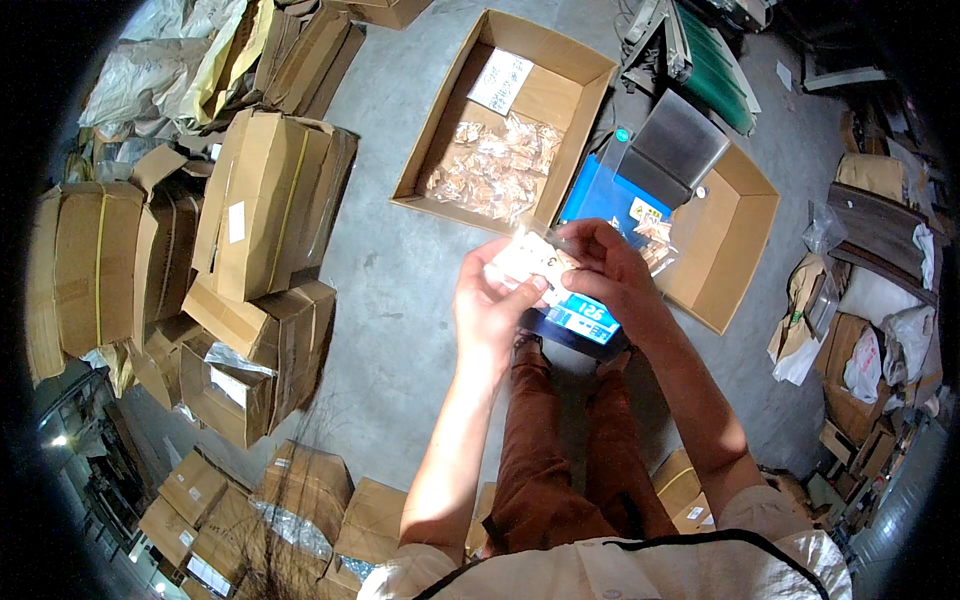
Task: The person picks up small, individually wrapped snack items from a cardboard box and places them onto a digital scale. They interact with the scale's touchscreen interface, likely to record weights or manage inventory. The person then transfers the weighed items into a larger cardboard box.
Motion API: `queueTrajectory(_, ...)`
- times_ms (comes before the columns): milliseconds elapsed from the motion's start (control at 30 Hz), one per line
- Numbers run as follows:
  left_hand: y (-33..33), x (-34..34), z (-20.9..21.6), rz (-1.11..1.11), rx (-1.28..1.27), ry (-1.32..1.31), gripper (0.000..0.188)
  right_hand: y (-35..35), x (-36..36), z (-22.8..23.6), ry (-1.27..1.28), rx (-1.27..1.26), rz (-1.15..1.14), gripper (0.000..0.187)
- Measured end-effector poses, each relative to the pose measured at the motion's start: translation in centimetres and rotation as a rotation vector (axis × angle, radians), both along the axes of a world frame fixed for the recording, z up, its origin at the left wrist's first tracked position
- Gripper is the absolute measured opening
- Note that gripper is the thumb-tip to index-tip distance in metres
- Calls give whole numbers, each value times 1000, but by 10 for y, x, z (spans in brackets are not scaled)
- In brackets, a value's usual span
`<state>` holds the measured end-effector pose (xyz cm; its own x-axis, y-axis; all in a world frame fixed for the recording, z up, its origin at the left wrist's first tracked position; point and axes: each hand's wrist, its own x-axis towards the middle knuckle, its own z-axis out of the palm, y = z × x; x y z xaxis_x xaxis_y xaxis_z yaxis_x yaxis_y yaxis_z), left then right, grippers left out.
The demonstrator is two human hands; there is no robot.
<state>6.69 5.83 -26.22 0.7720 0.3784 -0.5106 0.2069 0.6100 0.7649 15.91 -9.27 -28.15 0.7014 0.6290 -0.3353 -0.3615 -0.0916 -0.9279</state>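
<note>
Between my hands, a small clear plastic bag point(522, 256) with pale pieces inside is held up in bright light; glare hides its exact contents. My left hand point(482, 298) is closed on its left side, thumb across the front. With bent fingers, my right hand point(608, 268) pinches its right side. Just below and behind them is a blue weighing scale point(590, 318) with a lit display. More bags of small tan pieces point(655, 240) rest on the scale, beyond my right hand. Farther off, an open cardboard box point(560, 90) holds many similar bags point(495, 165) and a handwritten sheet point(500, 80).
A second open carton point(738, 235) stands right of the scale, beside a dark metal box-shaped part point(668, 150). A green conveyor belt point(715, 70) is at the far right. Stacked cartons point(265, 205) line the left side; bags and scraps point(865, 300) pile up on the right.
</note>
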Motion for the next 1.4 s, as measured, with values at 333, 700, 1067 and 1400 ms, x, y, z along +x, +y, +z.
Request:
queueTrajectory(333, -2, -2, -5, -13, -38, 5, 51, 0, -2, 6, 133, 17, -16, 43)
queueTrajectory(700, -4, -2, -1, 0, -54, 34, 56, 0, -3, 11, 117, -52, -55, 46)
queueTrajectory(1067, -1, -2, -5, -29, -41, -20, 52, -2, 5, 13, 130, -39, 11, 49)
queueTrajectory(1400, 0, 4, -2, -75, -46, -36, 51, 4, 6, 15, 40, -16, -20, 40)
